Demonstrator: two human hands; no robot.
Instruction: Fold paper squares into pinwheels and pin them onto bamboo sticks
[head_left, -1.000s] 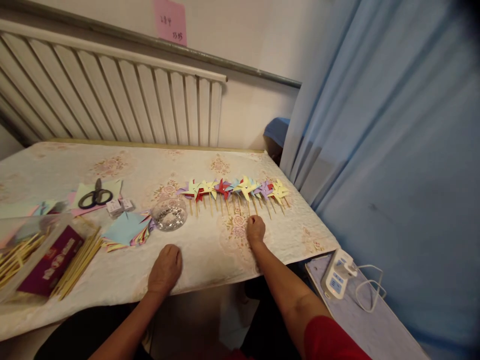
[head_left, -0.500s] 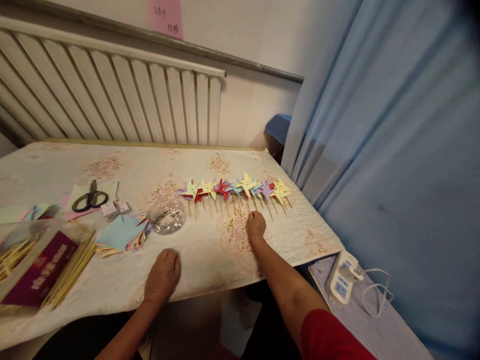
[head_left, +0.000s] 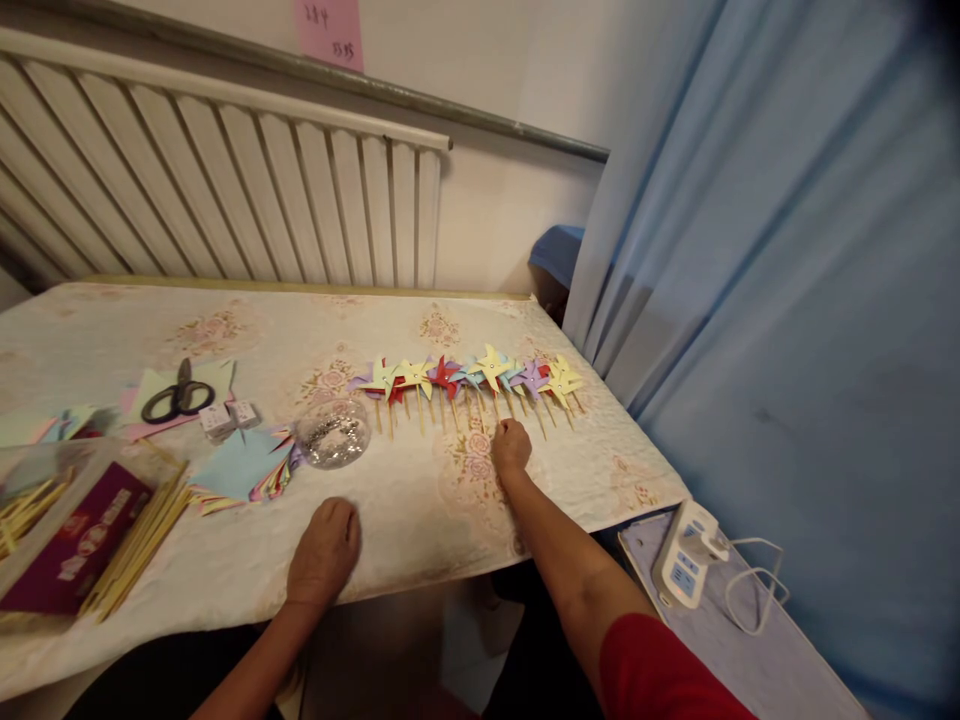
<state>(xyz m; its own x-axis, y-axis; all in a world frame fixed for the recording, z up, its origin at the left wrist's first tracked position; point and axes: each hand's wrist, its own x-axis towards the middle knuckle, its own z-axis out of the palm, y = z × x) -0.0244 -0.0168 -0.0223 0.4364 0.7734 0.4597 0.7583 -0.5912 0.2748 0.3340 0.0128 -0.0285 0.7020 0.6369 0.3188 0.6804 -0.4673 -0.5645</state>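
Note:
A row of paper pinwheels (head_left: pixel 444 376) in yellow, red, purple and blue lies on the flowered tablecloth, their thin sticks pointing toward me. My right hand (head_left: pixel 511 446) is closed round the lower end of one stick, that of a yellow pinwheel (head_left: pixel 490 368) lying over its neighbours. At the table's front edge rests my left hand (head_left: pixel 324 548), its fingers curled in with nothing seen in them. A clear round dish of small shiny pins (head_left: pixel 334 436) sits beyond the left hand. Left of the dish is a fanned stack of coloured paper squares (head_left: pixel 238 464).
Black scissors (head_left: pixel 180 398) lie on paper sheets, with small white boxes (head_left: pixel 229 418) beside them. Loose sticks (head_left: pixel 142 545) and a purple-labelled bag (head_left: pixel 79 550) occupy the left front. A power strip (head_left: pixel 686 560) is on a lower surface at right, near a blue curtain (head_left: pixel 787 330).

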